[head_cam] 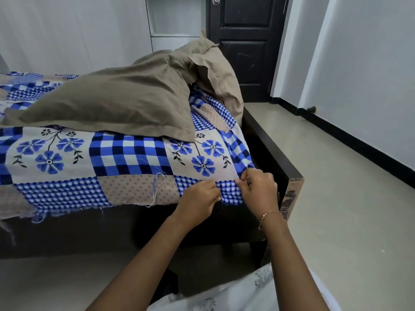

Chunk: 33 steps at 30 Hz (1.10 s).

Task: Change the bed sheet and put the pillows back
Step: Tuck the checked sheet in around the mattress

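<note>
A blue-and-beige patchwork bed sheet [125, 158] with checks and flowers covers the mattress of a dark wooden bed [271, 149]. Its frayed edge hangs over the near side. My left hand [199, 198] and my right hand [258, 187] both grip the sheet's hanging edge at the near right corner, close together. Two taupe pillows lie on the sheet: a large flat one [107, 104] across the middle and a second one [215, 70] propped at the far right end.
A dark door [244, 41] stands behind the bed's right end. White walls close in at the left and right. Pale floor [336, 198] stretches to the right of the bed, with a black skirting along the wall.
</note>
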Each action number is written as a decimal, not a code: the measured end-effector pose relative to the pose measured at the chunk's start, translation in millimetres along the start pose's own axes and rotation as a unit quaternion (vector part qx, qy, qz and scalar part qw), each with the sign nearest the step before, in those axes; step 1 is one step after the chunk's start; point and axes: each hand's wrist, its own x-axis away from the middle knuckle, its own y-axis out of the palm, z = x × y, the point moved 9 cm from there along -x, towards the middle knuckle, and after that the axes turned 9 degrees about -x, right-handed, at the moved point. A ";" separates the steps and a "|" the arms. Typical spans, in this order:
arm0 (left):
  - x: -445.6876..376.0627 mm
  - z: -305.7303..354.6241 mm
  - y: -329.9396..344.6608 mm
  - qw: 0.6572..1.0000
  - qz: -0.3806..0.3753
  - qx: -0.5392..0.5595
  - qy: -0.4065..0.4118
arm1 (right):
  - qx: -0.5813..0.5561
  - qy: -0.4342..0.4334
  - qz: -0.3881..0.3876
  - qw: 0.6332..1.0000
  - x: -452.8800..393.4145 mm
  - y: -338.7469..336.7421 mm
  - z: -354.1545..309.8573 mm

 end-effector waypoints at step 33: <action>3.0 18.6 8.5 0.980 -0.020 -0.071 0.187 | -0.001 -0.087 0.025 0.996 45.1 24.7 -14.8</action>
